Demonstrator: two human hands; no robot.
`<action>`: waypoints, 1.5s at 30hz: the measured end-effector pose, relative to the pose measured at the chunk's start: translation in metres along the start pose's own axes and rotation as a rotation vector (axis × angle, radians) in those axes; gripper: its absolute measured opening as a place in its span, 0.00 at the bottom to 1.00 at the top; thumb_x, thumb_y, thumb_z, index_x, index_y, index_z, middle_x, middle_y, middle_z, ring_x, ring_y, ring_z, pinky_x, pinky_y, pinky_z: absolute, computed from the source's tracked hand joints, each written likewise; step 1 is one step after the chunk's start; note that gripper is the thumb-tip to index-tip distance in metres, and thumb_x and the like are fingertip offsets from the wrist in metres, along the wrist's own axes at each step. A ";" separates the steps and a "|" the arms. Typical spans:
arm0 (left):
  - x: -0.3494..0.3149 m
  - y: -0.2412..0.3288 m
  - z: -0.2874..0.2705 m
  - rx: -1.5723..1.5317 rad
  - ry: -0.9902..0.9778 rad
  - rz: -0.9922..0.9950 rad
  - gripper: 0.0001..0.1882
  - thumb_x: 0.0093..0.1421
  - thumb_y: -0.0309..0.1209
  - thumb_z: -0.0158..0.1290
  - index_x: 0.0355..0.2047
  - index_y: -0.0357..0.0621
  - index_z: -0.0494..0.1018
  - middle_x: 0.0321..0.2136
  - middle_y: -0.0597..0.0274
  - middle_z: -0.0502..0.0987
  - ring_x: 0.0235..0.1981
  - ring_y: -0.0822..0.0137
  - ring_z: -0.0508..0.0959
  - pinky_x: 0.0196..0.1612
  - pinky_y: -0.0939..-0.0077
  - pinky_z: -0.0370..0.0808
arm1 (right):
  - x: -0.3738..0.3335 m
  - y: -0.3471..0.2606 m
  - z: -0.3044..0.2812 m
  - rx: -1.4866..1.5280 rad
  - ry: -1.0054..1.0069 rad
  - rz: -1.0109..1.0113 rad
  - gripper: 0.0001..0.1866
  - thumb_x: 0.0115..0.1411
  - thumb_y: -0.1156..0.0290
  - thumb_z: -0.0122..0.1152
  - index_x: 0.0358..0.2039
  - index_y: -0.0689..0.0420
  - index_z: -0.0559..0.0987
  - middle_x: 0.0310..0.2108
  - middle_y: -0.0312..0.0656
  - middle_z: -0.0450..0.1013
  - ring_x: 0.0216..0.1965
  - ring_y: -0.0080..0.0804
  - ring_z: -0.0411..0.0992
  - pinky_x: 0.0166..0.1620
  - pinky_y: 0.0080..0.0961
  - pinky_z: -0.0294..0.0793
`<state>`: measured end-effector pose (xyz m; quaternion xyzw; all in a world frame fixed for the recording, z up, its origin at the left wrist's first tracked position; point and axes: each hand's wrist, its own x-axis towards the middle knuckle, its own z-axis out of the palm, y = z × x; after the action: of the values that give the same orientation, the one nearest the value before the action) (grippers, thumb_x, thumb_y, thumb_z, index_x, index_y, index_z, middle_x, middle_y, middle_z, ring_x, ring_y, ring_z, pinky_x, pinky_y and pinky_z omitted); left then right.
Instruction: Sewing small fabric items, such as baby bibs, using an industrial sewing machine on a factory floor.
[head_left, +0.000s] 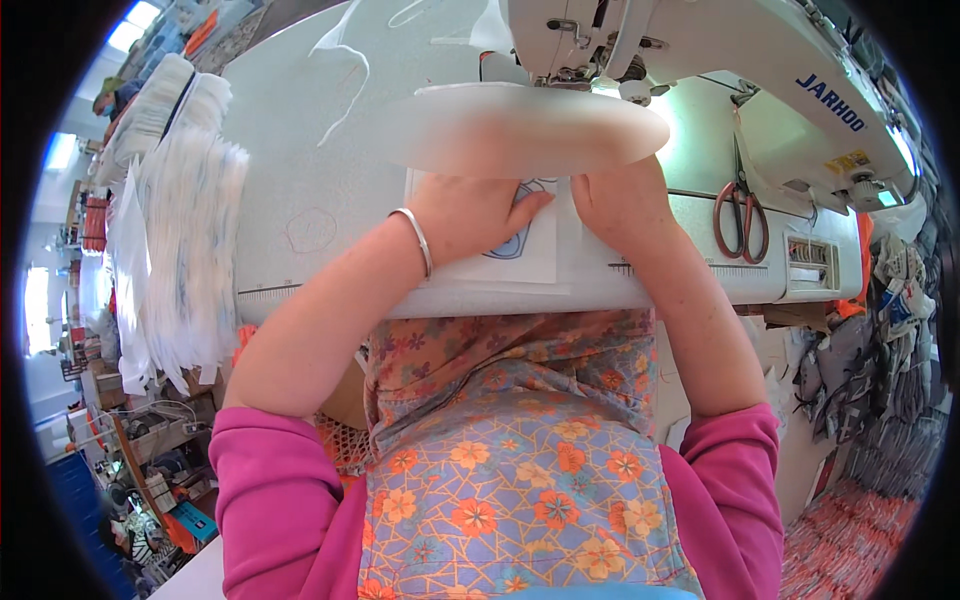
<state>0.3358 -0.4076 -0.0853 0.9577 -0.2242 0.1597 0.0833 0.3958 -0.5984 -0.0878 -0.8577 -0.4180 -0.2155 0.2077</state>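
A white fabric piece [535, 262] with a blue and dark printed figure lies on the sewing table at its front edge, below the needle area of a white sewing machine [690, 40]. Flat on this piece rests my left hand [470, 208], its thumb stretched out over the print; a pale blur covers its other fingertips. My right hand [622, 195] is just right of the fabric, near the lit needle area. Its fingers are lost in the same blur, so I cannot see whether they grip anything.
Red-handled scissors [741, 215] lie right of my right hand. A thick stack of white cloth pieces [185, 250] hangs over the table's left edge. A white strip [362, 75] lies at the back left. Grey and reddish piles of material [850, 530] fill the right side.
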 end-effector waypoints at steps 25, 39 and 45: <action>0.000 0.002 -0.002 -0.116 0.046 0.044 0.20 0.62 0.34 0.49 0.51 0.36 0.70 0.53 0.52 0.71 0.59 0.57 0.68 0.62 0.55 0.62 | -0.005 -0.005 -0.009 0.105 -0.073 -0.049 0.16 0.47 0.81 0.55 0.39 0.60 0.79 0.42 0.39 0.74 0.44 0.39 0.72 0.48 0.35 0.73; 0.011 -0.029 -0.002 -0.114 0.109 0.160 0.17 0.51 0.24 0.52 0.43 0.42 0.76 0.45 0.59 0.76 0.49 0.59 0.74 0.54 0.68 0.70 | -0.001 -0.007 -0.003 0.047 -0.065 -0.103 0.18 0.47 0.80 0.55 0.41 0.62 0.78 0.45 0.42 0.74 0.45 0.39 0.72 0.50 0.35 0.73; 0.019 -0.039 0.002 -0.100 0.117 0.149 0.16 0.54 0.24 0.50 0.44 0.42 0.76 0.48 0.59 0.75 0.52 0.60 0.73 0.55 0.68 0.69 | 0.002 -0.009 0.000 -0.037 -0.083 -0.058 0.18 0.49 0.78 0.56 0.44 0.61 0.77 0.48 0.41 0.73 0.48 0.37 0.71 0.50 0.35 0.72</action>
<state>0.3702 -0.3812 -0.0836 0.9221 -0.2971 0.2098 0.1319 0.3895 -0.5919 -0.0857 -0.8570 -0.4471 -0.1932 0.1681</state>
